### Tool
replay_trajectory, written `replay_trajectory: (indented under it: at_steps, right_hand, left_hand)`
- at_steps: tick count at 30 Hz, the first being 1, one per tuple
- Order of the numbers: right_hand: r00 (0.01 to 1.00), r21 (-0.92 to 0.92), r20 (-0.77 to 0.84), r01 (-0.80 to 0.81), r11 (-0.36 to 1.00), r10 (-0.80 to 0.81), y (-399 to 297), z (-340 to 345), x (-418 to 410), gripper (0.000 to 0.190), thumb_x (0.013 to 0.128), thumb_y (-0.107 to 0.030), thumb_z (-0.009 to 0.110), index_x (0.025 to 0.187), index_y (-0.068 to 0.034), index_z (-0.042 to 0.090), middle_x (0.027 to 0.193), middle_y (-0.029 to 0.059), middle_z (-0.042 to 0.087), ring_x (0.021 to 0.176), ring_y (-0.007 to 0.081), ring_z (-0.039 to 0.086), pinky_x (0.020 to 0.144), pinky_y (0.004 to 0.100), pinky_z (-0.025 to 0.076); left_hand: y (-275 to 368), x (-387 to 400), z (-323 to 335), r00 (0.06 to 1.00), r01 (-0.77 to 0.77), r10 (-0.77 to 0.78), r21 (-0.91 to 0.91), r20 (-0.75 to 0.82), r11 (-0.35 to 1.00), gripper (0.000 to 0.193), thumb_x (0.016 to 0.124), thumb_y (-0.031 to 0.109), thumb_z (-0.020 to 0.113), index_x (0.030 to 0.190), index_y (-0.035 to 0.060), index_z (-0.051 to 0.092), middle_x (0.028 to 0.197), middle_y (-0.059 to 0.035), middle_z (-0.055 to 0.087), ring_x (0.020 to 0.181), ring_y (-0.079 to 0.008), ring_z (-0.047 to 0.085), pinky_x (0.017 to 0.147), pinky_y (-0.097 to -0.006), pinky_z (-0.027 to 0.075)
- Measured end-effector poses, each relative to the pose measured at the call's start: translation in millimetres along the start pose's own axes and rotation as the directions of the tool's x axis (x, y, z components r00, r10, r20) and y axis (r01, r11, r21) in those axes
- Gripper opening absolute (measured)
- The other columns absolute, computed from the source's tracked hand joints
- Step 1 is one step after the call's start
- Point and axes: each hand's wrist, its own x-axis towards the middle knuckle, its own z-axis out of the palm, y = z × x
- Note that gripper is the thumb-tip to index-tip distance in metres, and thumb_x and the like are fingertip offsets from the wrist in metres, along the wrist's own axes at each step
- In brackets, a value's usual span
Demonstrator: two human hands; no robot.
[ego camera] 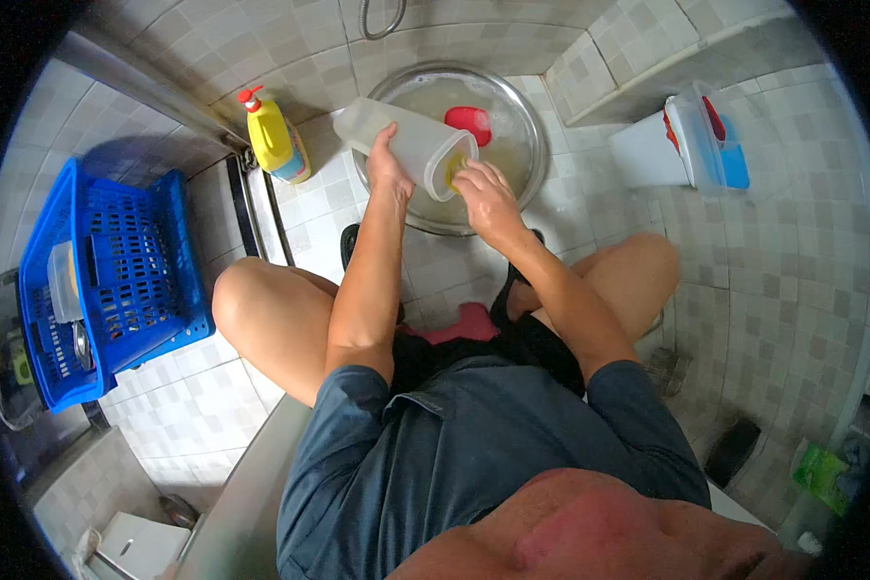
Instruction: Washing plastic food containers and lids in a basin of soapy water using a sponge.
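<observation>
My left hand (391, 168) grips a tall translucent plastic container (399, 134), tilted on its side above a wide metal basin (535, 181). The container's mouth faces right, towards my right hand (487, 197). Those fingers are curled at the rim around a yellowish sponge or scrubber (452, 172), mostly hidden by the fingers and the container's wall. Cloudy, sudsy water (507, 156) fills the basin, and a red plastic item (468, 125) lies in it behind the container's mouth.
A yellow pump bottle (275, 141) with a red top stands left of the basin. At far left sits a blue perforated plastic basket (127, 261) holding a clear container (64, 283). To the right, a white bin (645, 152) stands beside a clear plastic box (710, 145). Tiled walls enclose the floor.
</observation>
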Motion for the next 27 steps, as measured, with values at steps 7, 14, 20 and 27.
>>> replay_trajectory:
  at_steps: [7, 14, 20, 27]
  right_hand:
    - [0.480, 0.855, 0.354, -0.514, -0.070, 0.803, 14.3, -20.4, 4.7, 0.027, 0.093, 0.001, 0.046, 0.113, 0.002, 0.064, 0.107, 0.0109, 0.069, 0.099, 0.0170, 0.065, 0.088, 0.0312, 0.052]
    - [0.875, 0.758, 0.279, -0.454, 0.469, 0.396, 21.0, -10.1, 27.5, 0.039, 0.105, -0.020, 0.046, 0.135, 0.002, 0.055, 0.133, 0.0161, 0.061, 0.119, 0.0247, 0.059, 0.104, 0.0353, 0.044]
    - [0.943, 0.746, 0.326, -0.298, 0.595, 0.064, 44.3, 24.0, 60.0, 0.047, 0.107, -0.034, 0.037, 0.144, -0.008, 0.051, 0.158, 0.0154, 0.033, 0.147, 0.0264, 0.027, 0.121, 0.0380, 0.020]
    - [0.840, 0.658, 0.384, -0.540, 0.525, 0.384, 90.9, 73.5, 84.1, 0.051, 0.101, -0.037, 0.051, 0.144, -0.010, 0.051, 0.155, 0.0138, 0.037, 0.146, 0.0247, 0.029, 0.117, 0.0366, 0.027]
  left_hand:
    - [10.3, 24.1, -30.8, 0.991, -0.130, 0.132, 0.049, -0.036, 0.990, 0.064, 0.084, 0.027, 0.069, 0.136, 0.0010, 0.043, 0.130, -0.0176, 0.053, 0.116, -0.0372, 0.057, 0.093, -0.0561, 0.051]
    - [-9.7, -3.5, -10.5, 0.999, -0.026, 0.016, 0.239, 0.046, 0.971, 0.062, 0.085, 0.032, 0.066, 0.136, 0.0061, 0.044, 0.130, -0.0151, 0.055, 0.115, -0.0351, 0.058, 0.094, -0.0541, 0.050]
    - [1.9, -38.0, 0.1, 0.940, 0.216, -0.298, 0.389, 0.165, 0.896, 0.063, 0.084, 0.042, 0.065, 0.133, 0.0056, 0.051, 0.115, -0.0176, 0.062, 0.102, -0.0364, 0.064, 0.080, -0.0590, 0.056]
    - [-14.0, -47.2, 4.3, 0.857, 0.360, -0.476, 0.429, 0.200, 0.828, 0.064, 0.085, 0.046, 0.059, 0.133, 0.0046, 0.052, 0.121, -0.0171, 0.062, 0.103, -0.0347, 0.064, 0.079, -0.0553, 0.056]
